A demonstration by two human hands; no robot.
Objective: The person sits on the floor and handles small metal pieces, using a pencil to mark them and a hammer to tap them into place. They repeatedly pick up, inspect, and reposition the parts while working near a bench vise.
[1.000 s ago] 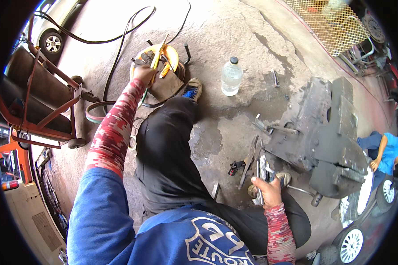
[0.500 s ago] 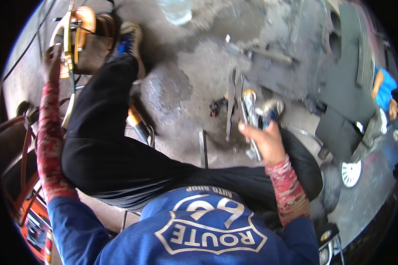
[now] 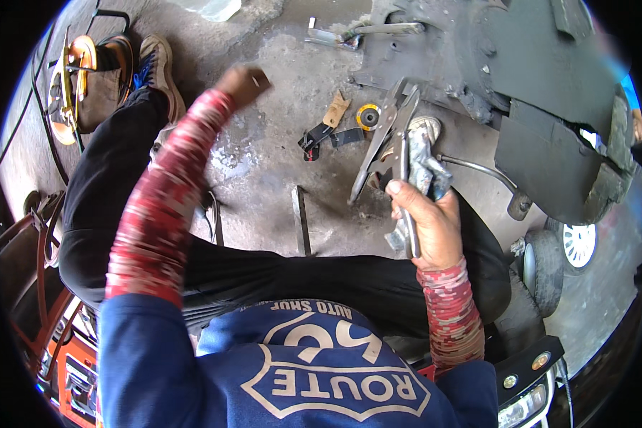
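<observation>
With the right hand [image 3: 426, 221] clamped on the pliers [image 3: 391, 135], steady them well before the empty, half-curled left hand [image 3: 241, 82] joins.

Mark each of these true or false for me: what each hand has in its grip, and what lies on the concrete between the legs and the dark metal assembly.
1. The right hand has a long metal clamp-like tool in its grip. True.
2. The left hand holds the yellow grinding disc. False: the left hand is raised and closed, with nothing visible in it; the disc lies on the concrete floor.
3. A thin metal bar lies on the floor in front of the black trouser leg. True.
4. The worn shoe rests on top of the dark metal assembly. False: it sits on the floor at upper left, far from the assembly at upper right.
</observation>
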